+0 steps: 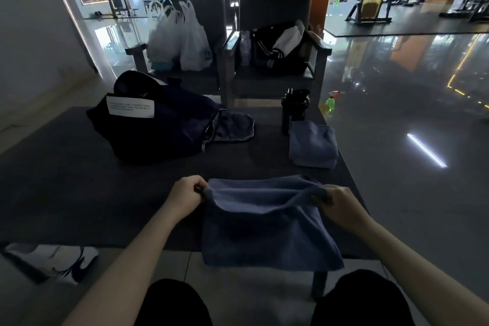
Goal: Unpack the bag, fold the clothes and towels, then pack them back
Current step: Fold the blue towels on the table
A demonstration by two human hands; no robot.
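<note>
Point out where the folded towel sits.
Head view: the folded towel lies on the table, far right, just beside the black bottle.

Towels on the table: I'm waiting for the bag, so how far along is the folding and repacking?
Done: one folded towel lies by the black bottle. In hand: the left grip and right grip pinch the upper corners of a second towel, draped over the table's near edge. Left: a garment spills from the open bag, and nothing looks repacked.
</note>
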